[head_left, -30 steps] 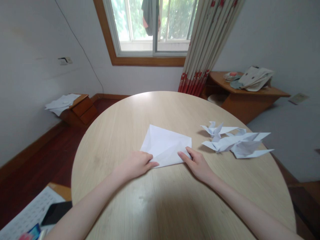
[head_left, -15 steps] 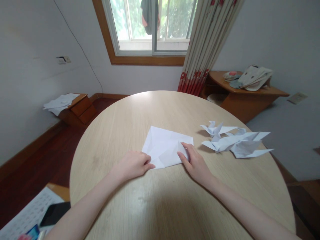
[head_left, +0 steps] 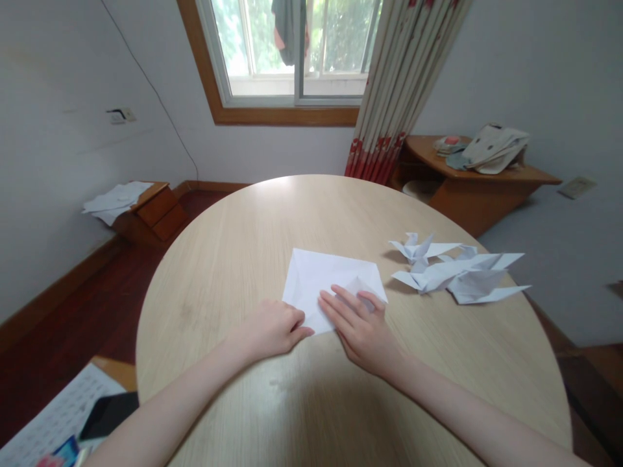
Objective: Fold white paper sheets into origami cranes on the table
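Observation:
A white sheet of folded paper (head_left: 311, 275) lies on the round wooden table in front of me, with a small raised flap near its right side. My left hand (head_left: 277, 327) is closed on the paper's near left edge, fingers curled and the thumb along the border. Flat across the right part of the sheet rests my right hand (head_left: 363, 327), its fingers stretched out and slightly spread over the flap. Part of the paper's near edge is hidden under this hand. To the right are several folded paper cranes (head_left: 452, 275), touching one another.
The round table (head_left: 219, 259) has a pale wood top. At lower left lie a black phone (head_left: 108, 415) and a printed sheet (head_left: 53, 405). A small cabinet (head_left: 160, 211) with papers stands at far left; a wooden desk (head_left: 487, 188) holding a bag (head_left: 496, 149) is at far right.
My right hand has gone from gripping the flap at the right edge to lying flat on the sheet, fingers pointing left. The paper has turned slightly and shifted right, with my left hand following.

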`<state>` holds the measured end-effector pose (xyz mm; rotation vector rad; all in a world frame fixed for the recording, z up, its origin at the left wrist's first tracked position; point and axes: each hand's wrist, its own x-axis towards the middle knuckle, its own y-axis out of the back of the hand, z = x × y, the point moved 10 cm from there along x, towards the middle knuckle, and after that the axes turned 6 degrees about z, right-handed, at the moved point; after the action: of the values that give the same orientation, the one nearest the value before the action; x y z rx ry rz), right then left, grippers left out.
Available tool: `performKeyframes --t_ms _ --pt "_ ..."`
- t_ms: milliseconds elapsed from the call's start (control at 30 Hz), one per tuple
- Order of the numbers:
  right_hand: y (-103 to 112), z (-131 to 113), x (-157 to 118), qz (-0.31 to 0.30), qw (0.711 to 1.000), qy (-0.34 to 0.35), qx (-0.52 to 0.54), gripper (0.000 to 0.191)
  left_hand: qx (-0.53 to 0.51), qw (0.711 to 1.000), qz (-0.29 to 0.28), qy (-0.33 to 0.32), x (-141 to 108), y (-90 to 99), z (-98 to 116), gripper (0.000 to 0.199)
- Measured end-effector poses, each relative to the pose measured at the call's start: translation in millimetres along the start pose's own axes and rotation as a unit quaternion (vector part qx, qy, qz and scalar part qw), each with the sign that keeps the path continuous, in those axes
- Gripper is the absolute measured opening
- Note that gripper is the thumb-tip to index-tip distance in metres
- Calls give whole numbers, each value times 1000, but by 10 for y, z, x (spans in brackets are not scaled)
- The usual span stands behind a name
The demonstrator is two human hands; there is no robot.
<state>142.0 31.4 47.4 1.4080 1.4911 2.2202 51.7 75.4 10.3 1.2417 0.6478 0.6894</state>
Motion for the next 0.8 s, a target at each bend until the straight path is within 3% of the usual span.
performKeyframes --t_ms 200,367,567,800 --pt "-90 -84 1 -38 999 29 2 33 -25 1000 -1 -18 -16 -51 142 35" --pt "-165 -77 -14 -83 996 22 5 30 -102 994 -41 -17 -56 -16 167 31" --pt "-191 -79 -17 -91 996 4 16 26 -128 990 -63 19 -85 7 31 36" --pt "-172 -58 -10 -94 995 -1 26 33 -110 992 -66 -2 -82 2 126 32"
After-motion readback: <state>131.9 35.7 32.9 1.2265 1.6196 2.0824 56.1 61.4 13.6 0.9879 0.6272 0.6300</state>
